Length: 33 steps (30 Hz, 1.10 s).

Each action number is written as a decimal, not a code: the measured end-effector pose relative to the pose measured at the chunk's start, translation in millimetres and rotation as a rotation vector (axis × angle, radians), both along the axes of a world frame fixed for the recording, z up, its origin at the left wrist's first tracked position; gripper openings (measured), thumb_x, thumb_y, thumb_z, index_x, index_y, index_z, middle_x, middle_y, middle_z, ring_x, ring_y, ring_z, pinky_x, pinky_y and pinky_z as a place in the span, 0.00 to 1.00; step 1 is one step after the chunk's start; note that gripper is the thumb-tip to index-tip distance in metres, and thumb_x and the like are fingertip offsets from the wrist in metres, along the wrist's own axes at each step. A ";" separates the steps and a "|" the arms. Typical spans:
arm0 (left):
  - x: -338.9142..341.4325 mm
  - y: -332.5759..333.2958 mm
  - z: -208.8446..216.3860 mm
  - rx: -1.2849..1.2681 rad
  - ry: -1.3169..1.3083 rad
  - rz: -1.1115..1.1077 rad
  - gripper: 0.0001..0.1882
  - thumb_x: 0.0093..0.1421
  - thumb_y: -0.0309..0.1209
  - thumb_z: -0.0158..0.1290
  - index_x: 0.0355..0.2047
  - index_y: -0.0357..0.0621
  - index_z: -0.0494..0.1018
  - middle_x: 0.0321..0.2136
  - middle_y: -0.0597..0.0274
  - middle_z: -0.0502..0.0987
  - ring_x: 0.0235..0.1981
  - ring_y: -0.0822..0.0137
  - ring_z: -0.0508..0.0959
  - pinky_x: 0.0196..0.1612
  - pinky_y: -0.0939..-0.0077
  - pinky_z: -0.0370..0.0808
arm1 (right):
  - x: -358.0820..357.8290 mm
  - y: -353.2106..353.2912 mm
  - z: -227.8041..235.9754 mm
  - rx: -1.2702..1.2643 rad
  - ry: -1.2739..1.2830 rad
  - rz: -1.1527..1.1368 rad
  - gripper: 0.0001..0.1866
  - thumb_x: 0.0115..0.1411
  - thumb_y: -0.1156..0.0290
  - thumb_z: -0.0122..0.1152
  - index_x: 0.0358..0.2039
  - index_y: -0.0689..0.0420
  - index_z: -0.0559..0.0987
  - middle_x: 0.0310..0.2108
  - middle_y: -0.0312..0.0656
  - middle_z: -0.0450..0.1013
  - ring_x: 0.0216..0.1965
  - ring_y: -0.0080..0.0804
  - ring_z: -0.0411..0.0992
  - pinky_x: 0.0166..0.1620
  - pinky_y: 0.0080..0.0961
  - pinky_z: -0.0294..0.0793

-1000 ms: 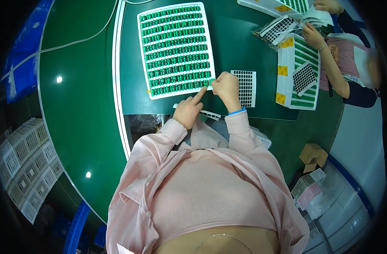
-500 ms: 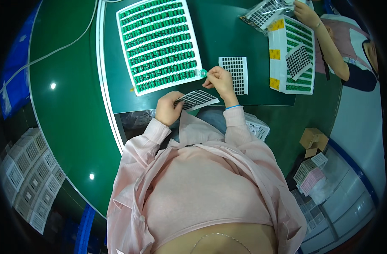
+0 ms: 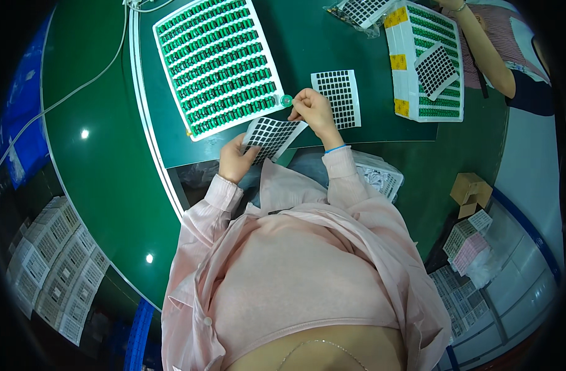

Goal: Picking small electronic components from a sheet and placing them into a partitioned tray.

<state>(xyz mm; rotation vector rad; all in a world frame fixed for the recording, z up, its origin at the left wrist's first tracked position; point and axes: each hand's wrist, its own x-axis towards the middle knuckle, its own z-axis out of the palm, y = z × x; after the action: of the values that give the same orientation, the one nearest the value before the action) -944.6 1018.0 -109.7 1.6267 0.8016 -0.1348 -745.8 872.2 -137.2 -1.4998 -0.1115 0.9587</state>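
Observation:
My left hand (image 3: 235,159) grips a white sticker sheet (image 3: 272,140) with rows of black rounded squares, its thumb on the printed face. The sheet is tilted over the near table edge. My right hand (image 3: 314,113) has its fingertips pinched at the sheet's upper right edge; whatever is between them is too small to make out. Just beyond those fingertips, a round green piece (image 3: 287,101) sits at the near right corner of a white foam tray (image 3: 272,69). Rows of small green cylindrical parts with dark areas fill the tray.
A second sticker sheet (image 3: 337,99) lies on the green table (image 3: 301,43). To the right stands a yellow-taped foam tray (image 3: 402,65) with another sheet (image 3: 436,71) on top. A co-worker's arm (image 3: 484,52) reaches behind it, near bagged sheets (image 3: 363,12). A white basket (image 3: 382,179) sits below the edge.
The sheet in my left hand has turned more face-up and come under my right fingertips. My right hand has drawn slightly nearer to it. The whole view has shifted a little.

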 end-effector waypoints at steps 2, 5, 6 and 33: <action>-5.0 -0.9 -3.2 -0.018 0.000 0.027 0.15 0.56 0.21 0.58 0.45 0.34 0.76 0.33 0.62 0.82 0.31 0.76 0.79 0.36 0.80 0.76 | 0.0 -1.6 -2.0 -0.024 -0.024 0.012 0.02 0.59 0.79 0.55 0.30 0.64 0.73 0.20 0.41 0.76 0.22 0.24 0.77 0.24 0.18 0.75; -7.4 -0.1 -3.9 -0.048 0.012 0.065 0.14 0.56 0.21 0.58 0.44 0.34 0.77 0.33 0.63 0.82 0.30 0.76 0.78 0.35 0.80 0.75 | 0.2 -1.0 -6.3 -0.042 -0.067 0.010 0.02 0.58 0.79 0.56 0.29 0.63 0.74 0.19 0.41 0.77 0.21 0.22 0.76 0.24 0.16 0.73; -8.5 0.1 -4.1 -0.059 0.025 0.078 0.13 0.57 0.21 0.58 0.43 0.34 0.77 0.33 0.63 0.82 0.30 0.76 0.78 0.35 0.80 0.75 | 0.4 -0.8 -6.6 -0.066 -0.117 0.030 0.02 0.58 0.79 0.56 0.29 0.63 0.74 0.20 0.41 0.77 0.21 0.22 0.76 0.23 0.17 0.73; -17.7 26.5 13.0 -0.399 -0.158 0.626 0.17 0.59 0.21 0.55 0.49 0.36 0.71 0.40 0.61 0.80 0.38 0.69 0.80 0.45 0.74 0.75 | 1.1 33.1 15.7 -0.183 -0.256 0.011 0.04 0.58 0.77 0.58 0.28 0.64 0.74 0.19 0.41 0.76 0.19 0.23 0.76 0.22 0.17 0.75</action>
<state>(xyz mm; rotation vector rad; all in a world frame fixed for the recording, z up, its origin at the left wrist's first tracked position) -962.4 1044.4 -96.7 0.9479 1.0475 0.2622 -744.7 905.3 -121.5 -1.7894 -0.2211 0.7982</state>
